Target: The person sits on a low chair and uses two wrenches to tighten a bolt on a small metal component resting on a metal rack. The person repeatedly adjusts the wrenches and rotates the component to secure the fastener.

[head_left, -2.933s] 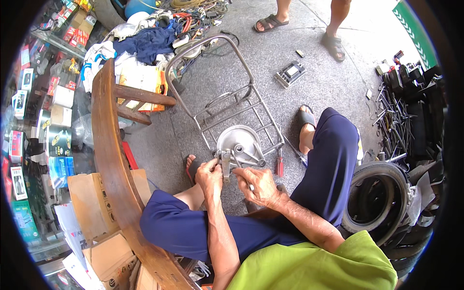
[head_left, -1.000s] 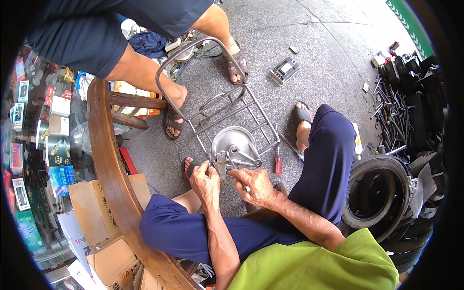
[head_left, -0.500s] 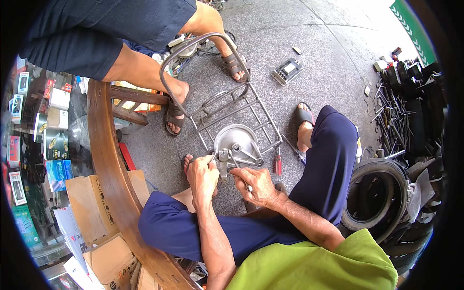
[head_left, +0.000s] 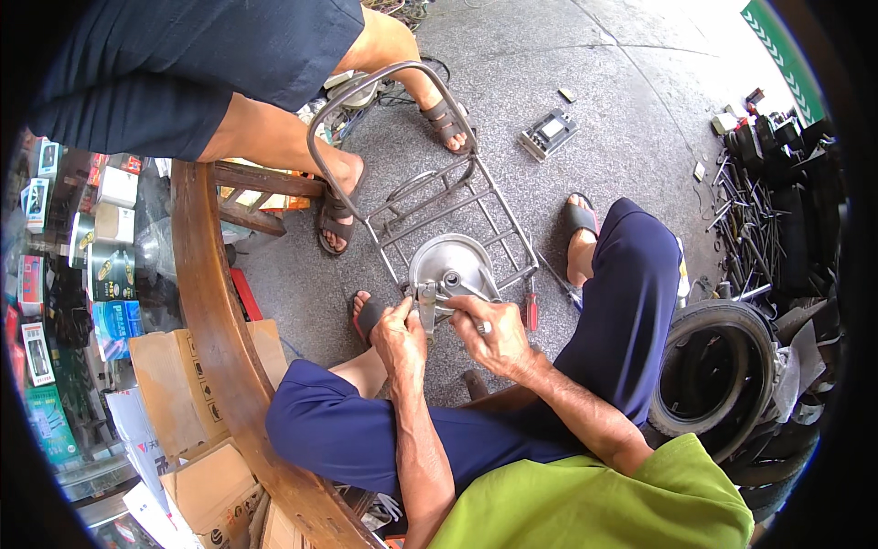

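Note:
A round silver brake drum plate (head_left: 445, 259) lies on a grey metal rack frame (head_left: 476, 206) in front of me. A small flat metal bracket (head_left: 427, 300) sticks out at its near edge. My left hand (head_left: 400, 339) is closed with its fingertips against this bracket; whether it grips the bracket or a small part there is hidden. My right hand (head_left: 494, 337) is wrapped round a slim metal tool (head_left: 484, 327), whose kind I cannot make out. The thumb and forefinger point toward the plate's near edge. Just right of the rack lies a red-handled screwdriver (head_left: 531, 311).
Another person's sandalled feet (head_left: 337, 229) are beyond the rack, left of it. A wooden bench (head_left: 215, 293) curves along my left, beside cardboard (head_left: 174, 384) and boxed goods. A small metal device (head_left: 549, 134) lies on the floor. Tyres (head_left: 713, 366) and loose tools (head_left: 745, 224) are at right.
My left hand has shifted slightly right, its fingers now closer to the bracket. My right hand has risen a little toward the plate, still holding the slim tool.

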Available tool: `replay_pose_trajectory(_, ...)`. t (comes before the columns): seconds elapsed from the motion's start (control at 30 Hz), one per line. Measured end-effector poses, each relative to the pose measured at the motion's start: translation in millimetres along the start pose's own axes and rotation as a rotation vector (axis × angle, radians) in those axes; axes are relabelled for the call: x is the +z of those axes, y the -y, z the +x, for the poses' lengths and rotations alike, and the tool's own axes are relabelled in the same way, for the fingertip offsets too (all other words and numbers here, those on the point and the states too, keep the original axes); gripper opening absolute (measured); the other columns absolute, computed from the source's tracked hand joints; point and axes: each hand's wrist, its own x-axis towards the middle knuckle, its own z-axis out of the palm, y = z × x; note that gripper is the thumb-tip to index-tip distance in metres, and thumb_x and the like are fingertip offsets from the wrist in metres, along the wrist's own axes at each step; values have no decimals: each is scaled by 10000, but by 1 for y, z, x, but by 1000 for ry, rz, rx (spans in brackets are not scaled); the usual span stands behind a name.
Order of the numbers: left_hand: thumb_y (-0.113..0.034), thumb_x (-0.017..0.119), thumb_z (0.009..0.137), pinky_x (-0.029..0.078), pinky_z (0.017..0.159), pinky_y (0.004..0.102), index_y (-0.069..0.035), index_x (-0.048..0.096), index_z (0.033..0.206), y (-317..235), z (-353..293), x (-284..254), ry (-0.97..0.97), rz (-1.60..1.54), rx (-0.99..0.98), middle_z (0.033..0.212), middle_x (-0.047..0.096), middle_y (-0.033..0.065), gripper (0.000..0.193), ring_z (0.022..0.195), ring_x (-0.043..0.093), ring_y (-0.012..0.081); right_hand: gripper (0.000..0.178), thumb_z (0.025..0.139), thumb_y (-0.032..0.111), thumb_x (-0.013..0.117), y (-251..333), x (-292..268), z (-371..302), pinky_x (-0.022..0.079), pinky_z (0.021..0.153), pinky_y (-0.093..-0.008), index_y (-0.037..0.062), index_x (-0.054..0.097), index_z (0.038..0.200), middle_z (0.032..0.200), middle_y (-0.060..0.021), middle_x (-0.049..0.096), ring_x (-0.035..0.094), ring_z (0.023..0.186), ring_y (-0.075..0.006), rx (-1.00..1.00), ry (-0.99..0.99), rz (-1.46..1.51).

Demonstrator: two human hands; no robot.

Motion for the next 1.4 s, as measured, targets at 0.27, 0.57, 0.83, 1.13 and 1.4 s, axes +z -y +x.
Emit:
replay_pose_trajectory(0.27, -34, 624, 800, 497, 731, 471, 17, 693, 1091, 1, -2, 7, 46, 6, -34, 850, 651, 243, 303, 821, 648, 407, 292, 802, 72, 669, -17, 17, -17, 496, 555, -375, -3, 574, 1068, 679, -78, 569, 606, 594, -258, -330, 56, -274)
replay_pose_trajectory(0.57, 37, 591, 806, 518, 757, 464, 48, 649, 1139, -4, -8, 7, 16, 116, 67, 910, 645, 247, 338, 869, 652, 410, 181, 863, 56, 628, -3, 9, 0, 522, 535, -369, 7, 619, 1037, 667, -110, 629, 653, 572, -283, -194, 9, -141)
replay_pose_trajectory(0.83, 63, 613, 784, 523, 753, 459, 44, 658, 1125, -10, -7, 9, 13, 91, 1, 911, 651, 241, 345, 859, 660, 404, 299, 1032, 238, 496, -28, -8, 74, 521, 505, -283, -37, 608, 1001, 639, -106, 672, 661, 536, -147, 394, -39, 412)
replay_pose_trajectory(1.13, 63, 603, 788, 532, 762, 453, 47, 670, 1116, -13, -8, 8, 16, 94, -62, 922, 668, 238, 335, 859, 673, 395, 242, 1032, 179, 482, -9, -16, 24, 547, 555, -298, -29, 604, 1012, 668, -110, 684, 689, 612, -161, 130, -149, 123)
replay_pose_trajectory(1.4, 53, 597, 800, 526, 750, 464, 51, 662, 1119, -9, -7, 12, 36, 78, -59, 899, 663, 246, 325, 862, 666, 408, 136, 873, -15, 627, -17, 5, 11, 468, 433, -355, 25, 580, 995, 578, -77, 569, 599, 473, -242, -257, -160, -23)
